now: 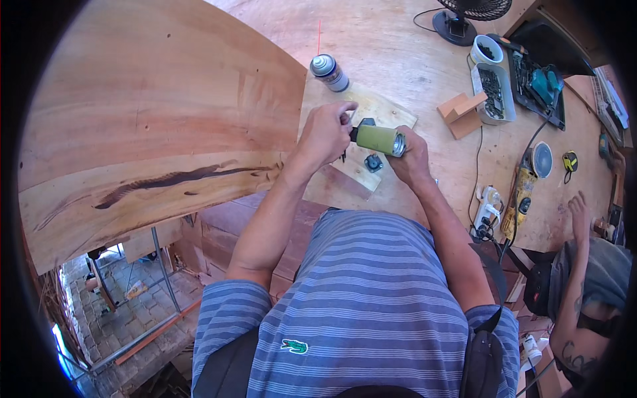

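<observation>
My right hand (pixel 413 159) is closed around the right end of an olive-green, tube-shaped housing (pixel 377 139), which has a silvery open-looking end. At its other end is a black part, where the fingers of my left hand (pixel 326 134) are bent; the index finger sticks out above. The housing lies sideways above a pale wooden board (pixel 355 182). A dark, squarish part (pixel 373 162) rests on that board just below the housing. Another dark part (pixel 366 122) shows behind it. Beyond my left hand stands a spray can (pixel 330 73) with a red straw.
A large plywood panel (pixel 166 99) rises at left. To the right are a notched wood block (pixel 461 114), a tray of screws (pixel 492 93), a power strip (pixel 490 205), a yellow grinder (pixel 523 196) and a tape measure (pixel 570 161). A fan (pixel 458 26) stands behind. Another person's hand (pixel 579 213) is at far right.
</observation>
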Motion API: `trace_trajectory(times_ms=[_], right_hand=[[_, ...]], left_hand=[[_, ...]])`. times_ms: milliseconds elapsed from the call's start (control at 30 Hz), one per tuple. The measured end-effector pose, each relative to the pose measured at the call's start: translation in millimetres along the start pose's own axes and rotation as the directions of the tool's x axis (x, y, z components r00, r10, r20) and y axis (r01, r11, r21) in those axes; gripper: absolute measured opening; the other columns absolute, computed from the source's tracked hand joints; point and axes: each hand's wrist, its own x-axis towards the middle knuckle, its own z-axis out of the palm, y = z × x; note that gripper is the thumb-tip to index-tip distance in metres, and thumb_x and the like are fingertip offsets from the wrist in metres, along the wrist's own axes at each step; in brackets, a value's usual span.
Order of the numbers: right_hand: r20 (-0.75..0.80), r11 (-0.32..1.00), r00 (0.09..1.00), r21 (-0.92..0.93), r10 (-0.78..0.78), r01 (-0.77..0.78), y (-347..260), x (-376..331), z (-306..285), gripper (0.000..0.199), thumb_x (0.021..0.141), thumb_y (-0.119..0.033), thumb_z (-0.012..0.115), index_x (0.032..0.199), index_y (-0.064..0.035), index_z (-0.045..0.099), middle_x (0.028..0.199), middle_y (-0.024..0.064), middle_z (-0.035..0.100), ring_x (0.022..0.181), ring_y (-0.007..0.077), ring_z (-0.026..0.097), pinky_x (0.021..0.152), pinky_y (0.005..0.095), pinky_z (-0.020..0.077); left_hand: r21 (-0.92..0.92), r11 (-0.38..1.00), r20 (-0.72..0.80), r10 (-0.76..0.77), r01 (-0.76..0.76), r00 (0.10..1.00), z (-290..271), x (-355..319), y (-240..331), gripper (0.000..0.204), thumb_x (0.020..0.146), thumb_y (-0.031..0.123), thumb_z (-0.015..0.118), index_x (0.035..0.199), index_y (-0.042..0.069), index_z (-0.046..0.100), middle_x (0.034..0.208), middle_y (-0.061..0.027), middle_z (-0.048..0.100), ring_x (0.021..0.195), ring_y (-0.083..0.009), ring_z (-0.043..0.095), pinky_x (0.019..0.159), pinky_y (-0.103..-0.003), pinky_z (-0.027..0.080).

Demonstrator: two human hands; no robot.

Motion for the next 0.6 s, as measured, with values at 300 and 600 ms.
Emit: trace_trajectory(times_ms=[300, 600], right_hand=[[-0.125, 0.999, 0.991, 0.014, 0.048, -0.047, -0.7, 8.0, 9.0, 0.02, 0.079, 0.0, 0.075, 0.098, -0.0068, 0.073, 0.088, 0.0142, 0.072, 0.082, 0.0332, 0.072, 0.073, 0.0385, 0.0556], [-0.149, 0.993, 0.984, 0.085, 0.099, -0.087, -1.7, 6.2, 8.7, 0.025, 0.079, 0.002, 0.076, 0.103, -0.0043, 0.074, 0.093, 0.0126, 0.077, 0.085, 0.025, 0.075, 0.078, 0.0348, 0.0572]], left_hand=[[0.107, 0.929, -0.235, 0.37, -0.355, 0.899, 14.8, -32.3, 20.5, 0.011, 0.084, 0.006, 0.079, 0.091, 0.002, 0.072, 0.101, -0.0162, 0.068, 0.096, -0.0337, 0.063, 0.085, -0.043, 0.051], [-0.449, 0.88, -0.561, -0.144, -0.154, 0.815, 62.7, -58.3, 1.3, 0.019, 0.095, 0.007, 0.072, 0.109, -0.005, 0.067, 0.101, -0.0121, 0.069, 0.103, -0.0194, 0.067, 0.086, -0.032, 0.056]])
